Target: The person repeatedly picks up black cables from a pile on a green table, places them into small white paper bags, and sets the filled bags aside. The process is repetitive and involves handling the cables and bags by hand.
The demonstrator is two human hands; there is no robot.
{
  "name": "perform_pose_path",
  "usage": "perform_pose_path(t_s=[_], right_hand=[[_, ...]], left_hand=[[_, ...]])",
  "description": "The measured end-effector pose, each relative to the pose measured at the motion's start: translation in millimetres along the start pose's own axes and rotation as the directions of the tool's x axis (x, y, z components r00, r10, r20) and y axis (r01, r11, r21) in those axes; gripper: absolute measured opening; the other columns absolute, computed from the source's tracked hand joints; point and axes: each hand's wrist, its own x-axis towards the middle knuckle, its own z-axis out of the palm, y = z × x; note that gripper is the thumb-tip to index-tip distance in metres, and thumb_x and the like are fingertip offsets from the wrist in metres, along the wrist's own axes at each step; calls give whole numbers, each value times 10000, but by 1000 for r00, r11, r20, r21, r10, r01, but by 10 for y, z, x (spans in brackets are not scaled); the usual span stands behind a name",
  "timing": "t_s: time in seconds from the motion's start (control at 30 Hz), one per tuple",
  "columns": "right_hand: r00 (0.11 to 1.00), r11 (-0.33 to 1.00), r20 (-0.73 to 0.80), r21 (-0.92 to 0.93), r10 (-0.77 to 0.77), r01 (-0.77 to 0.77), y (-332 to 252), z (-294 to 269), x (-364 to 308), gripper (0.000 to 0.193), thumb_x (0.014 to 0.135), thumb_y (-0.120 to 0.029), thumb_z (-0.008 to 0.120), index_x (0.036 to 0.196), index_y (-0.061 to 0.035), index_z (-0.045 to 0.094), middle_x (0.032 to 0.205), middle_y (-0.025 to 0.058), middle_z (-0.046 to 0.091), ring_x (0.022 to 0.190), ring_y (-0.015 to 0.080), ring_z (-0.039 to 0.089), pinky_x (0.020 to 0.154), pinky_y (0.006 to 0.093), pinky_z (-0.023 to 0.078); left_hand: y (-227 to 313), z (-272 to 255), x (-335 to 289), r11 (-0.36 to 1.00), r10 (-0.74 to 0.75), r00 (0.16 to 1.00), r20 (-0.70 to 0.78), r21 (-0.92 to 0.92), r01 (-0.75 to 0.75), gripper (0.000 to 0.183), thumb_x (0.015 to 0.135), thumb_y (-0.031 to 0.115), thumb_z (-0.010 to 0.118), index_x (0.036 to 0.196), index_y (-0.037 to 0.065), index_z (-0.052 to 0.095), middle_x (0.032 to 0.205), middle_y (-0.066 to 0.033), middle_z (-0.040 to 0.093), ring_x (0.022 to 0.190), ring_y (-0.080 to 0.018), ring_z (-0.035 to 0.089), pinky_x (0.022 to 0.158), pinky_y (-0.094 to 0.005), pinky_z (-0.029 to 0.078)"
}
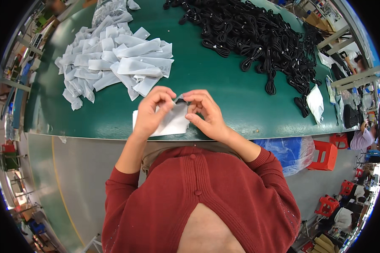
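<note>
Inspector: State the position of the left hand.
Recorder: The left hand point(153, 111) is over the table point(217, 80), near its front edge, fingers curled. Its thumb and fingertips are closed on the upper left side of a pale bag point(178, 113).

Inspector: And the right hand?
Recorder: The right hand point(207, 114) faces it from the other side of the bag. Its fingertips are at the upper right of the bag's mouth; its thumb lies lower, along the right side. I cannot tell whether they are clamped on the bag or only touching it.

Inspector: Locate the bag precisely.
Recorder: Between the two hands, top raised to the fingertips. A dark piece point(181, 100) shows at its mouth, just beside the right fingertips. Its form is mostly hidden.

Inspector: What lies underneath?
Recorder: A flat white stack point(166, 131), close to the table's front edge. Where the bag ends and the stack begins is not clear.

Inspector: The surroundings?
Recorder: Beyond the left hand, a heap of pale packets point(114, 59). Farther off to the right, a larger heap of bundled black cables point(261, 40). A white packet point(315, 104) lies beside that heap's near right end.
</note>
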Motion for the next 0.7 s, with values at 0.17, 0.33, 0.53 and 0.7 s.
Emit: perform_pose_path(t_s=[0.17, 0.33, 0.53, 0.7], right_hand=[[976, 767, -151, -642, -157, 25, -43, -504, 441, 281, 869, -116, 689, 1134, -55, 617, 1046, 130, 608, 791, 237, 602, 649, 327, 503], [916, -7, -390, -920, -92, -393, 553, -1648, 566, 445, 935, -433, 608, 1296, -176, 565, 984, 226, 581, 791, 392, 653, 666, 463, 552], [953, 64, -301, -952, -20, -299, 628, -1692, 317, 357, 847, -212, 696, 1110, -44, 523, 921, 222, 606, 780, 394, 652, 638, 463, 544], [960, 453, -272, -850, 64, -271, 395, -1263, 80, 347, 853, -75, 573, 1182, 11, 504, 930, 249, 641, 791, 422, 638, 720, 459, 520]], left_hand=[[-39, -483, 518, 849, -119, 959, -256, -527, -35, 200, 979, 181, 626, 1082, 11, 647, 902, 26, 635, 716, -18, 479, 628, -186, 362], [113, -608, 589, 923, 341, 724, -599, 360, -138, 225, 980, 144, 609, 1154, 2, 619, 1123, -29, 597, 931, -120, 559, 795, -251, 473], [-70, -36, -186, 875, 18, 1000, 16, 483, -24, 197, 802, 52, 760, 978, 37, 673, 962, -71, 621, 793, -174, 586, 660, -279, 481], [-312, 289, -427, 778, 125, 982, 139, 601, -184, 141, 792, 33, 745, 903, 19, 660, 879, -69, 619, 787, -211, 597, 656, -327, 490]])
